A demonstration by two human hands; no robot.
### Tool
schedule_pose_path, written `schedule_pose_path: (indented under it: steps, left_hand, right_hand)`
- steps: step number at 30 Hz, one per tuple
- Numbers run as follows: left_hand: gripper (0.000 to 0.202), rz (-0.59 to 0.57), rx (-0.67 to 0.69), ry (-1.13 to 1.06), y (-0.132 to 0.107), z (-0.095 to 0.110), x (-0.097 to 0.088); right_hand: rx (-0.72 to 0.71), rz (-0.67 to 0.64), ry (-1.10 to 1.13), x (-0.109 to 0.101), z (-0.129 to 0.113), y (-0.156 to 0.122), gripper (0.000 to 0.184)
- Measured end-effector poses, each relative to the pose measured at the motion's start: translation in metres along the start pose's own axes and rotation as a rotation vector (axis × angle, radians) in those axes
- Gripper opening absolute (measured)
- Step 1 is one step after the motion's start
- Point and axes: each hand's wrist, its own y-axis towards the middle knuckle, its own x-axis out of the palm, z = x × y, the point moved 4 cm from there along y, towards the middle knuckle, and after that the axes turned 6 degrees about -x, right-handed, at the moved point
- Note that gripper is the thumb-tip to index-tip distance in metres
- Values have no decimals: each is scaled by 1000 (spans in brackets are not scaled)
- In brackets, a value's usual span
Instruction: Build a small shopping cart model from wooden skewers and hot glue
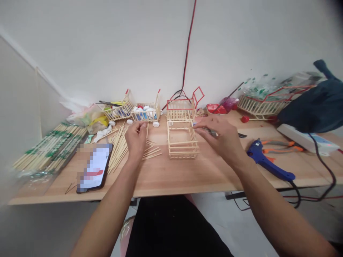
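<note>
My left hand (136, 140) is closed, fingertips pinched together, above the loose wooden sticks (119, 151). A thin wooden stick (147, 130) shows at its fingertips. My right hand (221, 135) reaches in from the right, thumb and forefinger stretched out and slightly apart. Its fingertips are at the far right corner of a small open frame of glued wooden sticks (183, 144); whether they touch it I cannot tell. The frame stands on the table between my hands. A small bluish-white bit shows at the right fingertips, too small to name.
Finished stick carts (180, 110) with red trim line the wall. A phone (95, 167) and packed sticks (53, 146) lie left. On the right are a blue glue gun (268, 162), orange-handled pliers (281, 147), a power strip (308, 137) and a dark bag (313, 107).
</note>
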Motion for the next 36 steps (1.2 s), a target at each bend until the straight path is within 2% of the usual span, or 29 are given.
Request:
schedule_pose_path:
  steps: [2, 4, 8, 13, 15, 20, 23, 30, 36]
  left_hand:
    - [23, -36, -34, 2, -2, -11, 5]
    - [23, -68, -25, 0, -5, -13, 6]
    - [22, -83, 39, 22, -12, -6, 3]
    - [19, -153, 34, 31, -15, -5, 6]
    - [17, -245, 6, 8, -16, -6, 10]
    - [14, -565, -70, -136, -22, -4, 19]
    - [13, -677, -81, -225, -25, 1, 19]
    - [18, -682, -98, -275, -29, 4, 22]
    - [14, -635, -42, -213, -30, 4, 26]
  right_hand:
    - [-67, -115, -39, 5, -16, 0, 12]
    - [-111, -210, -76, 11, -25, 1, 12]
    - [-170, -356, -170, 25, -26, 3, 12]
    - [-186, -478, -245, 35, -26, 8, 9]
    - [-181, -506, -265, 36, -29, 11, 6]
    - [-154, -581, -279, 40, -35, 16, 4]
    - [-139, -590, -263, 40, -37, 18, 7]
    - [-136, -595, -281, 42, -36, 18, 11]
    - [-126, -602, -298, 42, -36, 18, 10]
